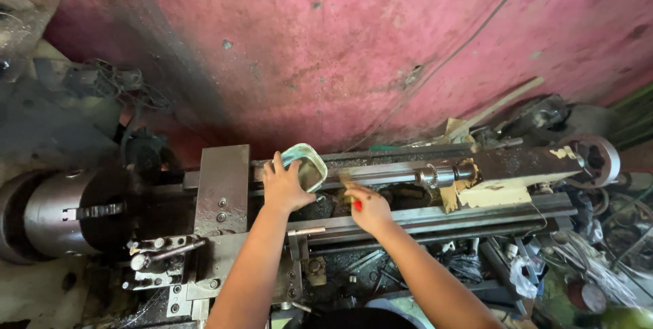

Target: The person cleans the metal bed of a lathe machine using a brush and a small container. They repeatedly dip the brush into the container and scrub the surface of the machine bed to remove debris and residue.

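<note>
My left hand [283, 186] grips a small rectangular tin container [307, 164] with a pale green rim, tilted over the bed of a metal lathe [435, 217]. My right hand [368, 208] is closed on a small brush with a red handle [356, 204], its pale bristles [344, 181] touching the lathe bed just right of the tin. Both forearms reach up from the bottom of the view.
The lathe chuck [61, 217] sits at the left, the carriage and tool post [221, 196] beside my left hand, the tailstock [503, 172] at the right. A stained pink wall [354, 43] stands behind. Scrap, cables and a wheel [598, 159] clutter the right side.
</note>
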